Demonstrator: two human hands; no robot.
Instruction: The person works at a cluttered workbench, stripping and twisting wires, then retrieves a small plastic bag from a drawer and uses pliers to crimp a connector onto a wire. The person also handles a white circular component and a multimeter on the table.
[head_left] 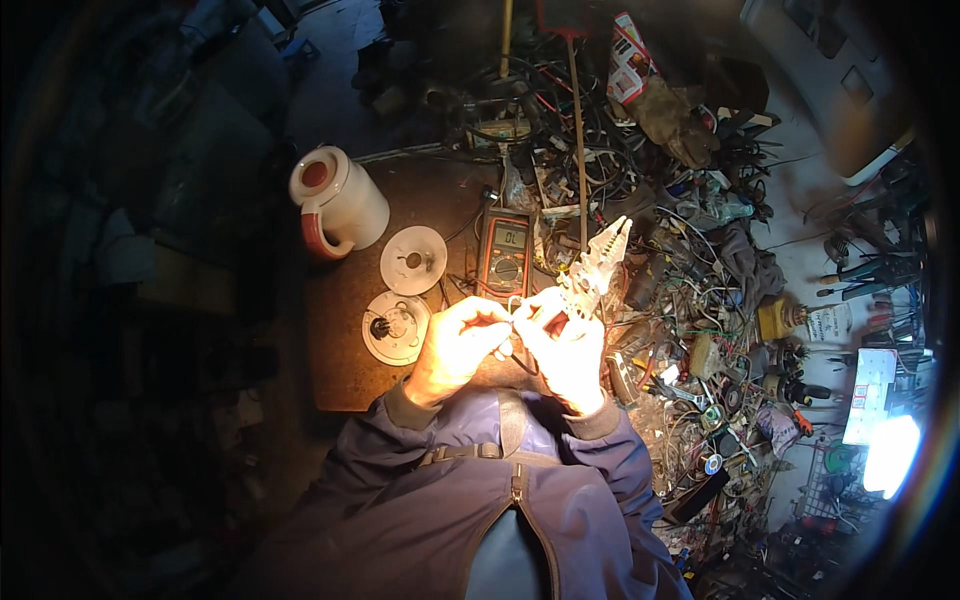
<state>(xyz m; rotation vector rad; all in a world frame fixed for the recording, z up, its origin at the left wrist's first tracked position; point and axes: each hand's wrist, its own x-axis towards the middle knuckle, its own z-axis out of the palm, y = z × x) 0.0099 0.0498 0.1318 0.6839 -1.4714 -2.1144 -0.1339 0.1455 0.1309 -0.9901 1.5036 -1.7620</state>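
Observation:
My left hand (458, 343) is closed, its thumb and fingers pinching the end of a thin dark cable (524, 366) that loops down between my hands. My right hand (566, 352) is closed around silver wire-stripping pliers (597, 262), whose toothed jaws point up and away. Its fingertips also meet the cable end close to my left fingers; strong glare hides the exact grip. Just beyond my hands lies a red and black multimeter (507, 255). To the left are a white round base (396, 343) with a black connector and a whitish round cover (413, 260).
A white electric kettle (365, 205) with a red-trimmed handle lies on the brown tabletop (345, 384) at the far left. Tangled wires and small parts (700, 330) crowd the right side. A thin rod (579, 150) rises behind the multimeter. A bright lamp (893, 457) glows at right.

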